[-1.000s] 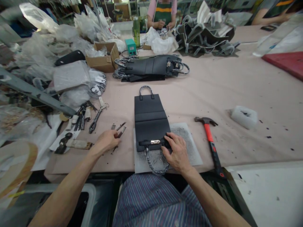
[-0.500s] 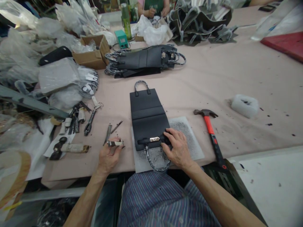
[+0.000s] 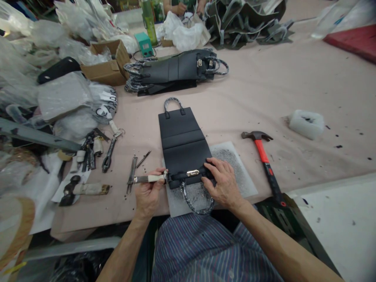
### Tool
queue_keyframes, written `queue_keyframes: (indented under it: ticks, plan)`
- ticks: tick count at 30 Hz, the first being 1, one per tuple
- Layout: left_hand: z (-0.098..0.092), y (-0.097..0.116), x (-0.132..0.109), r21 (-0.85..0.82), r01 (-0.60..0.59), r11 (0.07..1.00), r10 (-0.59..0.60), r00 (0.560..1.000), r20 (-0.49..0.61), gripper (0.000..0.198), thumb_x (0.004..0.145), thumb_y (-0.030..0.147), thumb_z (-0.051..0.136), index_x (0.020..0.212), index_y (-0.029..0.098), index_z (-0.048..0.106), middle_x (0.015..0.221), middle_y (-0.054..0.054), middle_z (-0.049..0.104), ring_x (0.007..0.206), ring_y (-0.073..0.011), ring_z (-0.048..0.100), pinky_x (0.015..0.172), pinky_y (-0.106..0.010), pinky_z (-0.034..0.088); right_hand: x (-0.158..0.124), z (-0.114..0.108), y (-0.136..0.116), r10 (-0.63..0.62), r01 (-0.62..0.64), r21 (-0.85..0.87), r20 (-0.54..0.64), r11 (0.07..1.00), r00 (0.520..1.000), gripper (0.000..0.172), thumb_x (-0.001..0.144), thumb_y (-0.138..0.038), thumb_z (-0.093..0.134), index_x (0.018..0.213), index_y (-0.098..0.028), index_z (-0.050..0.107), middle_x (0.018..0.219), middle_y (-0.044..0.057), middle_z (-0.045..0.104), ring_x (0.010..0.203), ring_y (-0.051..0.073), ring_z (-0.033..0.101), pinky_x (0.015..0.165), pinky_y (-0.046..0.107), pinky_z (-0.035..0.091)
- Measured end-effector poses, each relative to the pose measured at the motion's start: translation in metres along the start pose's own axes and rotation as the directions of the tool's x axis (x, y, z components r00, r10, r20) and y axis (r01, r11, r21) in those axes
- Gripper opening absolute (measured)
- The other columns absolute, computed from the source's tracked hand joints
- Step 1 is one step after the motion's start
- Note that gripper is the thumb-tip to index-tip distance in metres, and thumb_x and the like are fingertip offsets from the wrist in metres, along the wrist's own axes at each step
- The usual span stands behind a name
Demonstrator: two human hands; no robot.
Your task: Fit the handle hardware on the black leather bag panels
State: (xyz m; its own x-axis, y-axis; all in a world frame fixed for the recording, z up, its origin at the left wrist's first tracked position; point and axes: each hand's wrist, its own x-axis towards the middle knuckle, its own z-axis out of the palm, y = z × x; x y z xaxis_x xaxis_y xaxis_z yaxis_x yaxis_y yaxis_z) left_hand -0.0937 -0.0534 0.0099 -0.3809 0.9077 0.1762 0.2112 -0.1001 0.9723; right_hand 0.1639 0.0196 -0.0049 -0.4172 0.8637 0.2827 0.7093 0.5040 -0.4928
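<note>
A black handbag piece [image 3: 183, 137] lies flat in front of me, with a plastic-wrapped handle at each end and a metal clasp [image 3: 193, 172] on the strap across its near part. My left hand [image 3: 148, 196] pinches a slim metal hand tool [image 3: 152, 178] with a white-wrapped section. The tool's right end meets the left end of the strap; its exact tip is hard to make out. My right hand [image 3: 221, 182] grips the strap's right end between thumb and fingers, against the bag. Under the near part lies a speckled white board [image 3: 235, 168].
A claw hammer [image 3: 264, 164] lies to the right, near a white plastic roll [image 3: 307, 123]. Small metal tools [image 3: 132, 172] and a wrapped-handle hammer [image 3: 85, 189] lie left. Beyond are stacked black bag pieces [image 3: 176, 68], a cardboard box [image 3: 108, 64] and a co-worker's hands [image 3: 180, 8].
My left hand has moved right with the tool, from the bare table to the strap's left end. My right hand stays on the bag. The view has shifted slightly.
</note>
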Motion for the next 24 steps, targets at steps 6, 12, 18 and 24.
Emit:
queue_keyframes:
  ticks: [6, 12, 18, 24]
  plan:
    - [0.011, -0.014, -0.006, -0.079, -0.077, 0.994, 0.077, 0.997, -0.004, 0.012, 0.091, 0.022, 0.07, 0.101, 0.018, 0.066, 0.113, -0.009, 0.077, 0.101, -0.0231, 0.077, 0.094, -0.04, 0.061, 0.001, -0.001, -0.001, 0.004, -0.004, 0.003, 0.009, 1.0, 1.0, 0.04, 0.091, -0.033, 0.061, 0.129, -0.02, 0.061, 0.141, 0.013, 0.058, 0.131, 0.033, 0.051, 0.116, 0.055, 0.03]
    - [0.011, -0.019, -0.009, -0.028, -0.14, 0.99, 0.141, 0.989, 0.04, 0.012, 0.092, 0.017, 0.068, 0.103, 0.018, 0.066, 0.117, -0.01, 0.075, 0.104, -0.0226, 0.075, 0.099, -0.042, 0.059, 0.002, -0.002, -0.004, 0.021, -0.021, -0.003, 0.018, 1.0, 1.0, 0.039, 0.091, -0.031, 0.062, 0.128, -0.02, 0.06, 0.141, 0.012, 0.058, 0.132, 0.032, 0.05, 0.117, 0.055, 0.03]
    - [0.011, -0.024, -0.011, -0.008, -0.166, 0.986, 0.166, 0.985, 0.051, 0.017, 0.092, 0.013, 0.066, 0.108, 0.019, 0.064, 0.119, -0.009, 0.073, 0.107, -0.0224, 0.074, 0.099, -0.042, 0.059, 0.002, -0.002, -0.003, 0.03, -0.03, -0.008, 0.025, 1.0, 0.999, 0.04, 0.091, -0.031, 0.062, 0.128, -0.019, 0.06, 0.141, 0.012, 0.058, 0.133, 0.032, 0.05, 0.119, 0.054, 0.028]
    - [0.009, -0.024, -0.006, 0.076, -0.284, 0.956, 0.273, 0.953, 0.13, 0.017, 0.092, 0.011, 0.065, 0.107, 0.019, 0.062, 0.117, -0.009, 0.072, 0.108, -0.022, 0.072, 0.099, -0.042, 0.058, 0.002, -0.004, -0.004, 0.038, -0.037, -0.006, 0.031, 0.999, 0.999, 0.039, 0.091, -0.03, 0.062, 0.128, -0.019, 0.059, 0.142, 0.012, 0.058, 0.134, 0.032, 0.049, 0.119, 0.054, 0.028]
